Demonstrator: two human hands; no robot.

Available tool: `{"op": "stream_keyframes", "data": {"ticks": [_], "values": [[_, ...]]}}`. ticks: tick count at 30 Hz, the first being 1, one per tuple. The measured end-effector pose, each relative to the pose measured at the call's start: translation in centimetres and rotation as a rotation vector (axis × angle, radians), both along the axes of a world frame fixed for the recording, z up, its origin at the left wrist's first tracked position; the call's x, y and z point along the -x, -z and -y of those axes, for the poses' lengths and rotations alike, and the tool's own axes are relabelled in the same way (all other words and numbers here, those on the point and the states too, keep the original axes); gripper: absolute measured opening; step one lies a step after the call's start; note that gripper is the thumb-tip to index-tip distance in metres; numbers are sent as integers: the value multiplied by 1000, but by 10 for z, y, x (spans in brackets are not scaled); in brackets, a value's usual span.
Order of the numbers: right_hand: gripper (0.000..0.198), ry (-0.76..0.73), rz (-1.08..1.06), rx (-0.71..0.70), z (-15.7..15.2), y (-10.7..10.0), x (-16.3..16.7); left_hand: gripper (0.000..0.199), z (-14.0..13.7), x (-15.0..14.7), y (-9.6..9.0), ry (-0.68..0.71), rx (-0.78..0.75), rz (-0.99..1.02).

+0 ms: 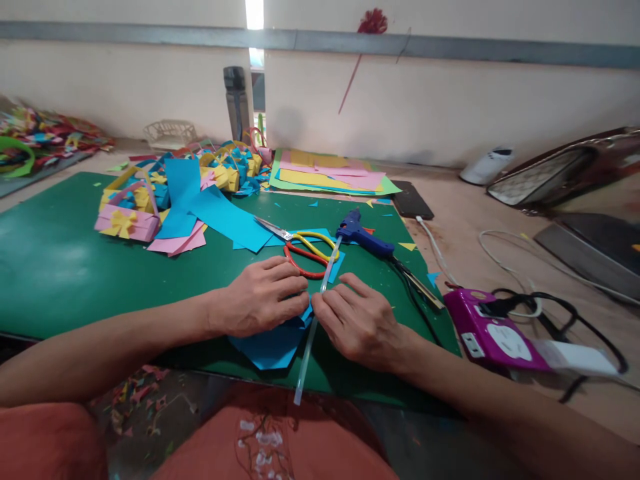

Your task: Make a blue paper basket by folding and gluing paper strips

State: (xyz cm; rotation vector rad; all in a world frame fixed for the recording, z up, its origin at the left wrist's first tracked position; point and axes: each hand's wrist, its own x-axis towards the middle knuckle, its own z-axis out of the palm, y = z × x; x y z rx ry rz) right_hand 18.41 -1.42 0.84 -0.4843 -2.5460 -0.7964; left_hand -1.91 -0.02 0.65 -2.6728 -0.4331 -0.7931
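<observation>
Near the front edge of the green mat, both hands are together at a piece of folded blue paper (267,348). My left hand (257,297) lies over its top, fingers bent and pressed together on it. Opposite, my right hand (357,323) pinches the paper's right edge; the exact grip is hidden by the fingers. A clear glue stick (306,367) runs from the blue glue gun (370,239) past my right fingertips, partly covered by them. Just beyond the hands lie scissors (313,255) with red and yellow handles, blades pointing left.
Blue paper strips (230,217) and a pink paper basket (127,223) lie on the mat (55,247). Behind are several small baskets and stacked coloured sheets (330,175). At right are a phone (411,200), a purple power strip (493,330) and cables. A bottle (237,103) stands by the wall.
</observation>
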Motion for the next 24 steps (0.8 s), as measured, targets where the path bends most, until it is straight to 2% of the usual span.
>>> {"op": "stream_keyframes", "data": {"ticks": [24], "values": [[36, 65, -22, 36, -2, 0, 3, 26, -1, -1, 1, 35, 0, 71]]}}
